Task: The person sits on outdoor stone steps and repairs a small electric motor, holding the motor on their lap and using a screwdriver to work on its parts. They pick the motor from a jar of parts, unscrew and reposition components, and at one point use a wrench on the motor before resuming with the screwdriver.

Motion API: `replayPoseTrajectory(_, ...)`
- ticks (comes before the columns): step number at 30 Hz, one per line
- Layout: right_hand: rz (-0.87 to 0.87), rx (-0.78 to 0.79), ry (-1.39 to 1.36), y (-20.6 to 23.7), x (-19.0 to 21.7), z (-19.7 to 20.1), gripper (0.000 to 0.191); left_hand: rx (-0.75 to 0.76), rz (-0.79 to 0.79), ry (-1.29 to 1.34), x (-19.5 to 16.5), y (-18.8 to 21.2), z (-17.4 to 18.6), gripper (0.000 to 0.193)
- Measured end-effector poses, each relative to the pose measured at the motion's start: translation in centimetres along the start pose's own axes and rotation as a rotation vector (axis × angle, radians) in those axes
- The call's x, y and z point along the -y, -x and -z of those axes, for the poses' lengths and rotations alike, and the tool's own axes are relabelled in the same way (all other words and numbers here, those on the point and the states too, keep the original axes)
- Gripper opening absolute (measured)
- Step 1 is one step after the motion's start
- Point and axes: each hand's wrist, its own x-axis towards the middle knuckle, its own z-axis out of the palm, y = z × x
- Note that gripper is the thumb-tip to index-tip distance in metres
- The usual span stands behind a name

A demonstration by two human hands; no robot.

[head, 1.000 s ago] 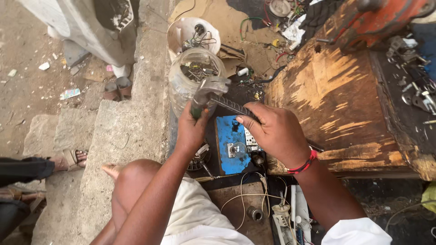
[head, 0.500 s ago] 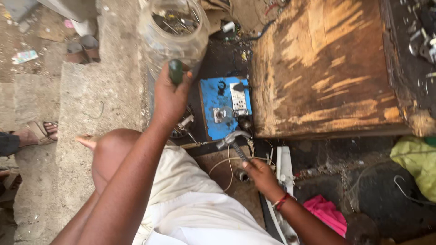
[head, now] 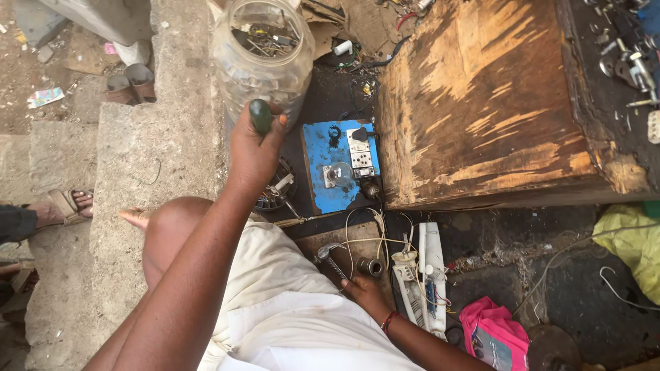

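My left hand (head: pixel 253 150) is raised and closed around a green tool handle (head: pixel 260 115), right against the side of a clear plastic jar (head: pixel 261 58) with small metal parts in it. Down near my lap, my right hand (head: pixel 366 292) grips the shaft of a metal wrench (head: pixel 331 255), whose head rests on a dark board on the ground. A red band circles that wrist. Between the two hands lies a blue board (head: pixel 338 168) carrying a light bulb, a switch and a socket.
A worn wooden table (head: pixel 495 103) fills the upper right, with metal tools on its dark far edge. A white wired fixture (head: pixel 427 282), a pink bag (head: pixel 491 336) and a yellow cloth (head: pixel 636 240) lie on the ground. Another person's sandalled foot (head: pixel 65 206) rests left of the concrete ledge (head: pixel 137 172).
My hands have separated. The right hand has carried the wrench down to the ground near my lap, and the left hand has risen with the green handle to the jar.
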Motion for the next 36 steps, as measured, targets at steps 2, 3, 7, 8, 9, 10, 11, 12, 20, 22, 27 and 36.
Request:
replayPoseTrajectory(2, -0.045, -0.019, 0.069, -0.2, -0.3, -0.3, 0.05, 0.025, 0.062, 0.05, 0.0, -0.1, 0.1, 0.015)
replayPoseTrajectory(3, -0.067, -0.033, 0.1, -0.4, -0.5, -0.3, 0.053, 0.041, 0.09, 0.075, 0.1, -0.2, 0.2, 0.015)
replayPoseTrajectory(7, 0.109, -0.082, 0.318, -0.2, -1.2, 0.5, 0.039, 0.057, 0.059, 0.11, 0.9, -0.6, 0.1, 0.016)
replayPoseTrajectory(8, 0.082, -0.071, 0.389, 0.0, -1.3, 0.8, 0.034, 0.058, 0.052, 0.116, 1.0, -0.7, 0.0, 0.016)
replayPoseTrajectory(9, 0.057, -0.059, 0.461, 0.0, -1.2, 1.1, 0.03, 0.058, 0.043, 0.122, 1.2, -0.8, 0.0, 0.017)
replayPoseTrajectory(10, 0.002, -0.011, 0.487, 0.2, -0.7, 1.6, 0.032, 0.068, 0.061, 0.116, 1.3, -0.8, 0.0, 0.016)
replayPoseTrajectory(11, -0.05, 0.04, 0.516, 0.6, -0.1, 2.4, 0.033, 0.074, 0.08, 0.109, 1.5, -0.8, 0.0, 0.016)
replayPoseTrajectory(12, -0.104, 0.096, 0.546, 0.8, 0.9, 3.1, 0.035, 0.077, 0.104, 0.102, 1.6, -0.8, 0.1, 0.016)
replayPoseTrajectory(20, 0.823, -0.306, 0.041, -4.0, 19.3, 9.2, 0.031, 0.069, 0.03, -0.076, 0.9, -0.2, -0.4, 0.019)
replayPoseTrajectory(22, 0.985, -0.359, 0.163, -4.7, 24.3, 10.1, 0.043, 0.069, 0.044, -0.112, 0.3, -0.1, -0.6, 0.021)
replayPoseTrajectory(27, 1.164, -0.392, 0.598, -6.6, 32.2, 9.4, 0.036, 0.156, 0.162, -0.328, -0.1, -0.9, -0.4, 0.051)
replayPoseTrajectory(36, 0.963, -0.291, 0.804, -9.9, 33.3, 10.0, 0.026, 0.267, -0.057, -0.656, 4.2, 2.5, 3.2, 0.1)
